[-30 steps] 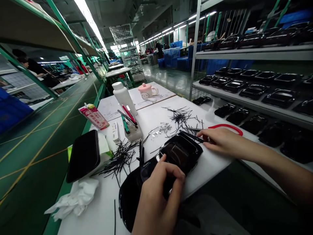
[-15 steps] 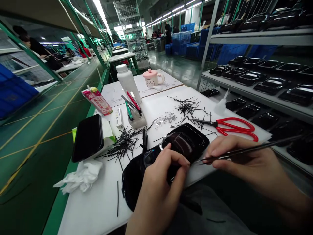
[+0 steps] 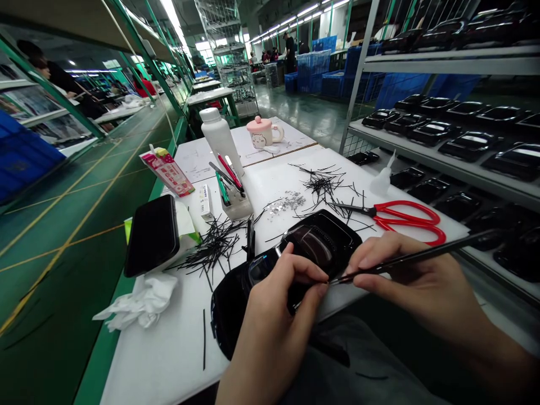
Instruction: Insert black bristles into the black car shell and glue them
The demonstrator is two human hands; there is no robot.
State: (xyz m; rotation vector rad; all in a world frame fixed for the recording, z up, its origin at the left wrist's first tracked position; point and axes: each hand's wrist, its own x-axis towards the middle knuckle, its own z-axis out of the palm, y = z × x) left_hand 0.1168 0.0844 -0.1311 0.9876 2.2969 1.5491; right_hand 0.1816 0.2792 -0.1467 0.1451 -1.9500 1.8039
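A glossy black model car (image 3: 310, 244) lies at an angle near the table's front edge, its doors and one end standing open. My left hand (image 3: 280, 315) rests over its near side. Thumb and forefinger are pinched together there; whatever small piece sits between them is too small to make out. From the right, my right hand (image 3: 405, 275) grips slim black tweezers (image 3: 417, 257) between thumb and fingers. Their pointed tip meets the left fingertips. Red-handled scissors (image 3: 407, 216) lie just beyond my right hand.
Thin black strips (image 3: 217, 244) lie in piles, with silvery bits (image 3: 289, 203) between. A phone (image 3: 152, 236), crumpled tissue (image 3: 141, 304), tool holder (image 3: 238, 205), white bottle (image 3: 219, 138), pink-lidded mug (image 3: 261, 133) and dropper bottle (image 3: 383, 179) stand around. A rack of black car bodies (image 3: 434, 132) is at right.
My right hand has moved slightly left, bringing the tweezer tip up to my left fingertips. The left hand and the model car stay nearly in place.
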